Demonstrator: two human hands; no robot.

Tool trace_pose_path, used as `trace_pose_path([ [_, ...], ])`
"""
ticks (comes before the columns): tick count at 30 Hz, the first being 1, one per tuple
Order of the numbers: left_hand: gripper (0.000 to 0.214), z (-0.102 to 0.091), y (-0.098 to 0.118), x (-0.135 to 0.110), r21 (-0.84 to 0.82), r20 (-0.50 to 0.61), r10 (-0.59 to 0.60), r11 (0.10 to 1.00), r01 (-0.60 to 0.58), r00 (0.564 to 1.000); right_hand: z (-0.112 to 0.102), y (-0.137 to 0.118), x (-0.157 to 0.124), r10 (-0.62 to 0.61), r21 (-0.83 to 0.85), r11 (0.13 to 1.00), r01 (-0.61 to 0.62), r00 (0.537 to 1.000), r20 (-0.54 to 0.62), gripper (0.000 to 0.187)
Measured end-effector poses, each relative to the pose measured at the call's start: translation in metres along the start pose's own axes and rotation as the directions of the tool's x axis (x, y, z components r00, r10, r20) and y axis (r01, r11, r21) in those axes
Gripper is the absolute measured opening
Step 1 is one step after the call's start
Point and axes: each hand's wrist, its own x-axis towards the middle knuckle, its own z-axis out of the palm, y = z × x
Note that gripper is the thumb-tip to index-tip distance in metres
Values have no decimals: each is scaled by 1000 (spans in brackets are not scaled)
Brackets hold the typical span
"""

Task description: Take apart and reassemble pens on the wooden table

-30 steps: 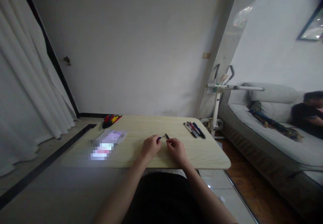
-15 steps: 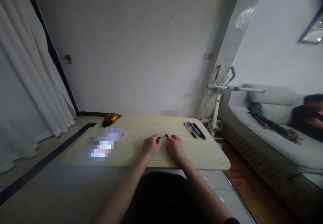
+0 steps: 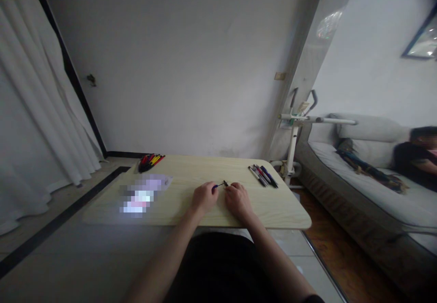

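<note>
Head view: over the table [image 3: 184, 171], near its front edge, the left hand [image 3: 205, 196] has its fingers closed around the blue end of a thin rod [image 3: 215, 186]. Just beside it, the right hand [image 3: 238, 199] curls its fingers onto a small black piece [image 3: 226, 183], largely hidden by them. The rod's tip reaches that piece, between the hands. Pens [image 3: 262, 176] lie to the right; more, red, yellow and black [image 3: 150, 161], lie far left.

Smooth wood-grained tabletop [image 3: 186, 169], smooth plastic-looking pens [image 3: 264, 174], soft cloth curtain [image 3: 37, 116], matt wall [image 3: 191, 66], slightly glossy wood-look floor [image 3: 332, 246]
</note>
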Motion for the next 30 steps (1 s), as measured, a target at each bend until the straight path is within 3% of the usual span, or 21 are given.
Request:
trace_pose_path([
  [22, 18, 4, -3, 0, -8, 2, 68, 998, -68, 998, -2, 0, 0, -33, 35, 999, 34, 999, -3, 13],
  [30, 17, 1, -1, 0, -13, 43, 40, 999, -40, 998, -2, 0, 0, -23, 24, 999, 23, 1000, 4, 15],
])
